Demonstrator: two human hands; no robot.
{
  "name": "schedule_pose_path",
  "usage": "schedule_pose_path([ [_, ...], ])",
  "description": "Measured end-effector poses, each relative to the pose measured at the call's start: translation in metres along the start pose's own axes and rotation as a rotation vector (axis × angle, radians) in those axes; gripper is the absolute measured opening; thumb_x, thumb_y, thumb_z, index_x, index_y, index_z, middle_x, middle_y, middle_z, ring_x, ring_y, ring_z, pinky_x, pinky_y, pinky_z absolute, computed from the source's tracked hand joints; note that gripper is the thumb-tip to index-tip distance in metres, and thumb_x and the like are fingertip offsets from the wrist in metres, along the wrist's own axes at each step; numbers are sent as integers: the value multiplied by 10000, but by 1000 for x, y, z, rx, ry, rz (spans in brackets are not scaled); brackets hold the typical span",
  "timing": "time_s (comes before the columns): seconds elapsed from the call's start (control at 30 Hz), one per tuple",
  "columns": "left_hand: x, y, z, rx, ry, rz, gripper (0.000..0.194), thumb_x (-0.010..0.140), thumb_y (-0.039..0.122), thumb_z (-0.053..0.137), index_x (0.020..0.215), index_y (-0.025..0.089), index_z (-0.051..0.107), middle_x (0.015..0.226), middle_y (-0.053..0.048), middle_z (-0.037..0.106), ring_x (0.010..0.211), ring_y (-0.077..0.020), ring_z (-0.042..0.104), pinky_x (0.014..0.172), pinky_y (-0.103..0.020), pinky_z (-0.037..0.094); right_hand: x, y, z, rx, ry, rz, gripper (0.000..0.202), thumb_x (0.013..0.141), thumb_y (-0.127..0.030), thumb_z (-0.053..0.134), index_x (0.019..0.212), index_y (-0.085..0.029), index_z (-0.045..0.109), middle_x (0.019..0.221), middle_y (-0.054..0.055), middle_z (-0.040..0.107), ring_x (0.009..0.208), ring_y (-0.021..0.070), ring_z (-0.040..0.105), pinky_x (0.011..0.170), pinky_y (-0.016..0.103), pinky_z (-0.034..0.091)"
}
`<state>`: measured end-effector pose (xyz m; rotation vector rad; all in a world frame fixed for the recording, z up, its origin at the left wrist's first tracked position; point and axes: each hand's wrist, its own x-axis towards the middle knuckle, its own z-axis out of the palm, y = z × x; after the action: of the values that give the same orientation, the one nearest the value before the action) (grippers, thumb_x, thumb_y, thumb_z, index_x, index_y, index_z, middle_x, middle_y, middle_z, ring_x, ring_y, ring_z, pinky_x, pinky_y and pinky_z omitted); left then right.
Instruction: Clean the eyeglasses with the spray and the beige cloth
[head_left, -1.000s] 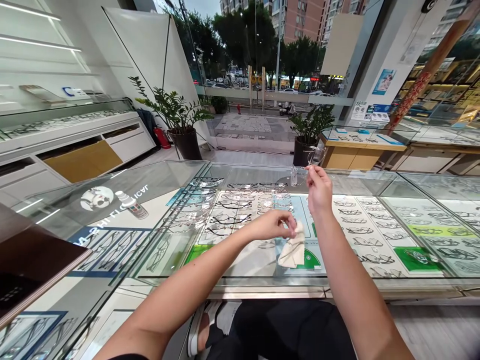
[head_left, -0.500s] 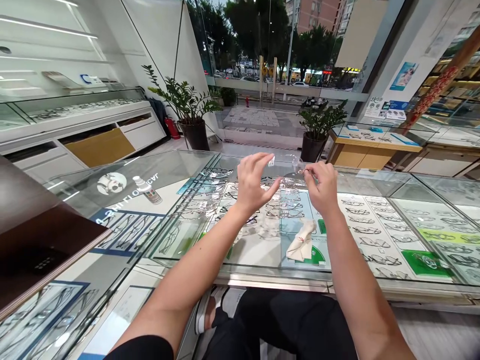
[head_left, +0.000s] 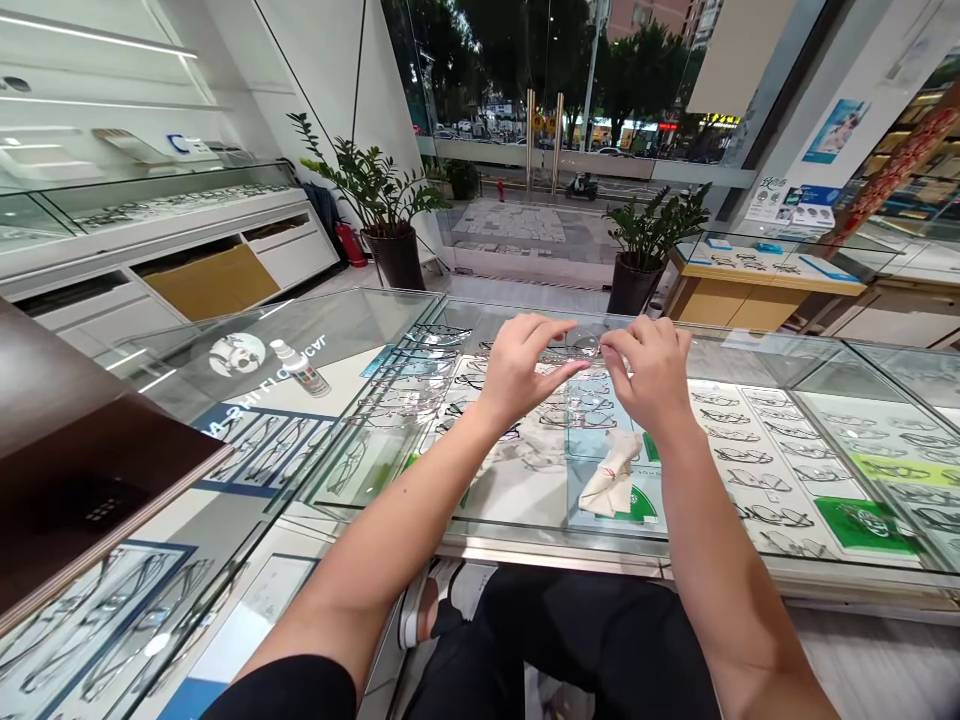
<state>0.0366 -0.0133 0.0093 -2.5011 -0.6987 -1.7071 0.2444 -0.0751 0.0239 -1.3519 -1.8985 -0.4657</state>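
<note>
Above the glass counter, my right hand [head_left: 651, 375] is closed in a pinch on thin-rimmed eyeglasses [head_left: 583, 345], largely see-through and hard to make out against the glass. My left hand [head_left: 525, 370] is open, thumb and fingers apart on either side of the lens; whether the fingertips touch it is unclear. A crumpled cream cloth [head_left: 609, 485] lies on the counter below my right hand. Off to the left on the glass stands a white spray bottle [head_left: 300, 368].
The glass display counter [head_left: 517, 535] holds rows of spectacle frames under its top. A dark brown panel [head_left: 90, 470] juts in at the left. Beyond the counter are two potted plants [head_left: 394, 255] [head_left: 634, 280] and a glass door with a street outside.
My left hand has moved right, its fingertips now beside the lens and closer to my right hand. The right hand keeps its pinch on the eyeglasses. The view has shifted slightly.
</note>
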Motion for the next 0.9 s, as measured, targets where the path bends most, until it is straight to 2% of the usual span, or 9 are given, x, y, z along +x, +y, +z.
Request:
schedule_pose_path([
  [0.1,2,5,-1,-103,44,-9,457,883,508,799,1233,228,710,977,-60,729,927,-220,659,875,-364,499,0,-5,-3,53,36,32,152,1012,-309,546,1015,-278,695,952,61,585,965,286,506,918,496,348],
  [0.17,3,8,-2,-162,74,-45,441,877,481,813,1230,237,712,984,-51,722,929,-207,655,881,-360,512,0,-7,-4,126,106,60,132,975,-348,603,1052,-279,684,1009,65,589,996,296,528,936,510,380],
  [0.27,3,9,-3,-232,136,-131,456,851,478,839,1227,249,722,1005,-50,711,938,-196,651,890,-359,528,-1,-8,0,286,237,105,310,903,-392,687,1187,-277,634,1130,81,601,1047,302,562,954,516,441],
  [0.33,2,7,-3,-272,185,-193,470,838,497,846,1227,261,729,1020,-52,699,942,-192,648,894,-361,538,-1,-7,7,393,277,166,441,874,-415,722,1272,-279,592,1193,93,603,1084,302,585,961,513,474],
  [0.47,2,1,-2,-396,269,-296,485,814,510,866,1223,285,735,1068,-52,664,961,-181,643,911,-358,554,-4,-5,26,613,221,345,596,842,-498,777,1359,-305,550,1281,101,645,1189,310,617,999,523,501],
  [0.67,3,-5,3,-571,303,-426,494,772,503,905,1186,292,738,1016,-38,625,918,-159,637,854,-322,569,-4,-10,43,968,156,438,485,897,-533,738,1283,-298,560,1218,76,690,1172,255,653,1066,471,484],
  [0.77,3,-6,6,-609,288,-463,502,765,509,909,1181,284,739,985,-35,623,897,-156,638,829,-315,564,-5,-13,47,1052,157,457,460,896,-532,741,1234,-294,540,1064,30,615,1017,210,639,966,405,506],
  [0.9,1,-6,6,-622,259,-476,479,766,487,914,1166,275,758,998,-42,626,896,-154,630,778,-295,533,-7,-12,48,976,196,469,416,897,-535,738,1160,-289,530,945,-12,466,819,160,508,854,360,477],
])
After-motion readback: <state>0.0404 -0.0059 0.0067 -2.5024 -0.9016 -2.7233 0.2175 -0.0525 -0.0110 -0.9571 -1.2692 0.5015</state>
